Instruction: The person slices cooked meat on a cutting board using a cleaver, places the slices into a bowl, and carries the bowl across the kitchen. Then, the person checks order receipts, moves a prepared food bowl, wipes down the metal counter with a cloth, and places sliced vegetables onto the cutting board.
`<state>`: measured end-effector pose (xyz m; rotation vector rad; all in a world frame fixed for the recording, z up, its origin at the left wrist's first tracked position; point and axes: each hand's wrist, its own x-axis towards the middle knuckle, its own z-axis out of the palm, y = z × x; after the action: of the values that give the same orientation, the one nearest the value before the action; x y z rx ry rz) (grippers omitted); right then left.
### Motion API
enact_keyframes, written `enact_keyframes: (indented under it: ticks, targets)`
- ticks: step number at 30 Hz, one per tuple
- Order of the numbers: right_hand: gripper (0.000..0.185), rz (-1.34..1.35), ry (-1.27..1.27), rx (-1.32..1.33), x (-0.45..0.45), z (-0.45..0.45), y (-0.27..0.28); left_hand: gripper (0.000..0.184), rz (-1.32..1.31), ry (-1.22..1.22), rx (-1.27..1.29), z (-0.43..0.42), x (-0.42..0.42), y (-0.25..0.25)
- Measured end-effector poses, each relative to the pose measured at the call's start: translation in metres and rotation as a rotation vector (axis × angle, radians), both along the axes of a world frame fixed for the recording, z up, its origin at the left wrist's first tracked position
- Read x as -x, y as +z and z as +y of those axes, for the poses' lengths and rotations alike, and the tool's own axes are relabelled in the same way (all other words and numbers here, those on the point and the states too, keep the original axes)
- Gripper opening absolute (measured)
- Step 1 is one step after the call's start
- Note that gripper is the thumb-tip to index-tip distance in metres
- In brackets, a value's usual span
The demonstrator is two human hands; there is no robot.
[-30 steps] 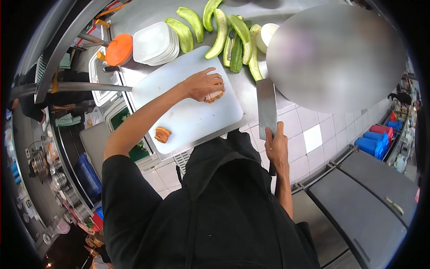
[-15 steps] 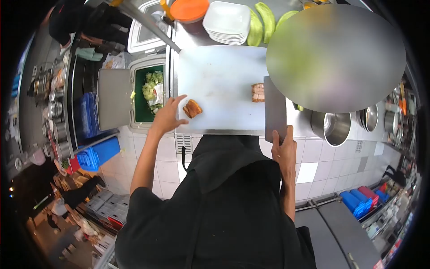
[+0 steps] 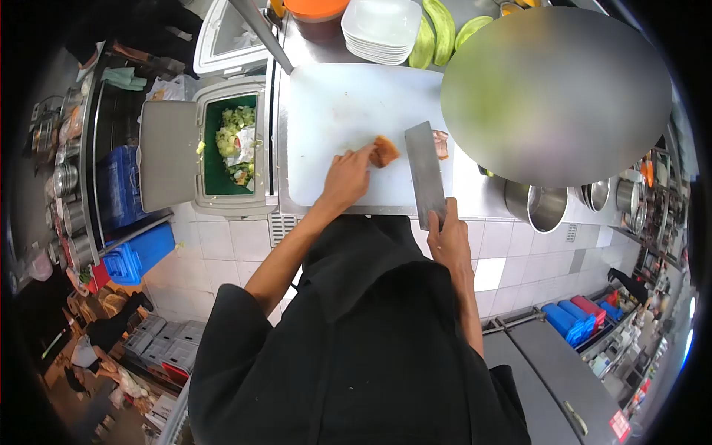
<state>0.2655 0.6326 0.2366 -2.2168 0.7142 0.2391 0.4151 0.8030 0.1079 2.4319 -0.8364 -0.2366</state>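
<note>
On the white cutting board [image 3: 334,100], my left hand [image 3: 348,178] has its fingertips closed on a browned piece of meat [image 3: 384,152]. My right hand [image 3: 451,237] grips the handle of a wide-bladed cleaver [image 3: 424,165]. The blade points away from me and leans a little to the left, between the held piece and some sliced meat [image 3: 440,144]. Part of that sliced meat is hidden behind the cleaver and close to a blurred oval covering the upper right.
To the left stands an open bin [image 3: 265,141] with green scraps inside. Stacked white dishes [image 3: 382,22], an orange-lidded tub [image 3: 317,7] and long green vegetables [image 3: 443,33] line the back. A metal pot [image 3: 535,204] sits to the right. Another person [image 3: 137,30] is at the far left.
My left hand has gone from open beside the browned meat to holding it, and both have shifted right toward the cleaver. The cleaver has tilted and moved a little left of the sliced meat.
</note>
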Motion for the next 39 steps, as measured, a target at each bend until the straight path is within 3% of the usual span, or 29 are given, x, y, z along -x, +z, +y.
enact_keyframes:
  ticks: [1,3,5,7,10,12,16,18,21,23,25,31,39]
  targets:
    - [0.02,0.002,0.018,0.01,-0.001,0.001,-0.002,0.048,-0.049,-0.123,0.04,-0.008,-0.002,-0.009]
    - [0.019,0.001,0.022,0.029,0.0,0.004,0.004,0.046,-0.09,-0.128,0.041,-0.019,-0.002,-0.008]
    - [0.019,-0.02,0.034,0.056,-0.002,0.0,0.01,0.046,-0.012,0.054,0.056,-0.029,-0.01,-0.002]
    - [0.019,-0.016,-0.08,0.044,-0.001,-0.003,0.016,0.047,-0.02,0.05,0.063,-0.035,-0.015,0.005]
    - [0.02,-0.1,-0.124,0.134,0.002,-0.013,0.023,0.059,-0.094,-0.02,0.102,-0.05,-0.019,0.013]
    - [0.019,-0.126,-0.123,0.152,0.005,-0.017,0.026,0.07,-0.011,-0.061,-0.051,-0.063,-0.024,0.012]
    - [0.018,-0.138,-0.135,0.155,0.01,-0.018,0.029,0.063,0.108,-0.124,-0.224,-0.067,-0.03,0.012]
    - [0.018,-0.132,-0.144,0.137,0.013,-0.016,0.027,0.061,-0.058,-0.369,-0.305,-0.055,-0.037,0.011]
    - [0.018,-0.122,-0.138,0.076,0.017,-0.011,0.024,0.062,-0.269,-0.373,-0.129,-0.026,-0.044,0.018]
    - [0.018,-0.099,-0.134,0.037,0.017,-0.006,0.02,0.064,-0.202,-0.347,-0.204,-0.012,-0.047,0.03]
    - [0.019,-0.054,-0.148,-0.008,0.013,-0.001,0.019,0.069,0.185,-0.017,-0.238,-0.005,-0.04,0.039]
    - [0.021,-0.039,0.116,-0.015,-0.01,0.007,-0.003,0.069,0.069,-0.094,-0.115,-0.003,-0.015,0.003]
    - [0.02,-0.032,0.339,0.084,-0.03,0.023,-0.031,0.057,0.096,-0.13,-0.083,-0.003,-0.021,0.02]
